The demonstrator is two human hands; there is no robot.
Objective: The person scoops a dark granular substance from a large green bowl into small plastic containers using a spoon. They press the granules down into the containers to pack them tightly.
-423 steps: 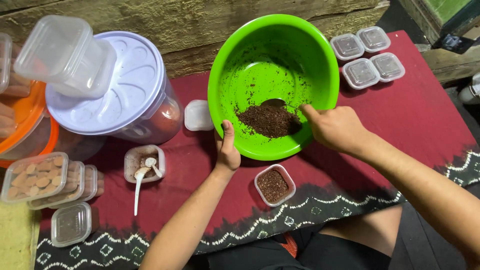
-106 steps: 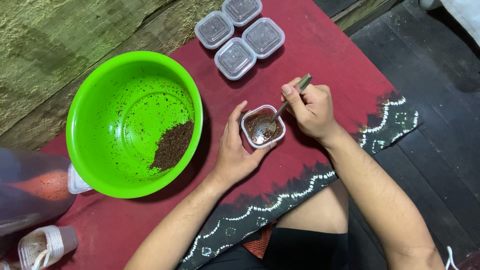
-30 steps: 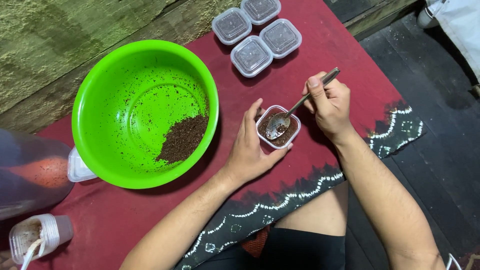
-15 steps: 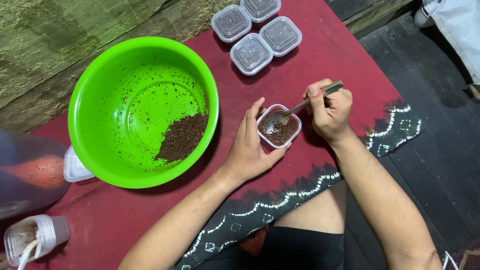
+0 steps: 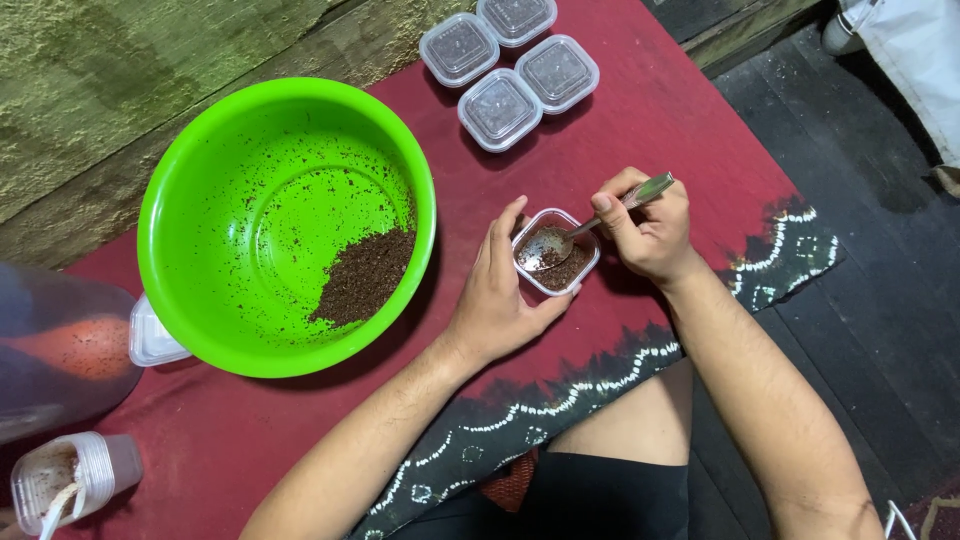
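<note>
Your spoon (image 5: pixel 560 243) has dipped lower into the cup (image 5: pixel 556 252) right of the bowl (image 5: pixel 180 180). Left hand (image 5: pixel 497 295) cradles the light, thin-walled cup's sides; right hand (image 5: pixel 645 225) pinches the stiff handle.

Probably a home floor workspace: patterned red cloth (image 5: pixel 700 120), dark floorboards (image 5: pixel 860 260), rough wall (image 5: pixel 120 90).

1. One cam only, worn on head; no 2nd view, so no shared part of the scene.
2. Looks steeply down, nearly top-down, onto the surface (image 5: pixel 300 440) w/ red cloth.
3. Faces fwd from the person's body: forearms enter from bottom edge, lap at bottom centre.
4. Close range, arm's length. Left hand (image 5: pixel 495 300) and right hand (image 5: pixel 650 230) sit just right of centre.
5. Green bowl (image 5: pixel 290 130) fills upper left; dark floor (image 5: pixel 880 280) runs down right side.
</note>
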